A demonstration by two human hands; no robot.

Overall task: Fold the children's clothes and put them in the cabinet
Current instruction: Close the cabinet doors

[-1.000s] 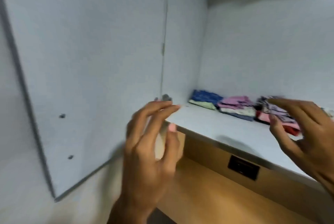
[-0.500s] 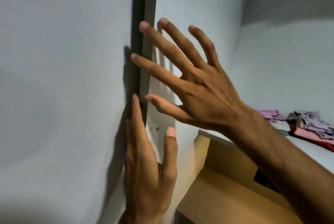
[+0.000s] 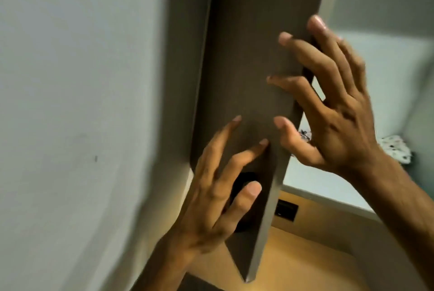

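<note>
My right hand [image 3: 333,112] curled around the free edge of the dark grey-brown flat cabinet door [image 3: 246,67], fingers [image 3: 303,53] spread on its near face and the rest of the hand behind the edge, so this grip held the door. My left hand [image 3: 211,194] lay just below it and to its left, fingers fanned wide with the tips resting on the same face, holding nothing. A dark round knob [image 3: 244,181] showed behind my left thumb. Left of both hands stood a pale grey wall panel [image 3: 82,103]. Past my right grip, behind the door's edge, the white cabinet shelf [image 3: 312,173] was visible. On it lay the children's clothes: a white speckled folded garment [image 3: 397,150] just beyond my right wrist, and a scrap of patterned cloth [image 3: 305,134] peeping between thumb and palm. Below the shelf ran a light wooden panel [image 3: 324,225] with a small black rectangular plate [image 3: 286,209].
</note>
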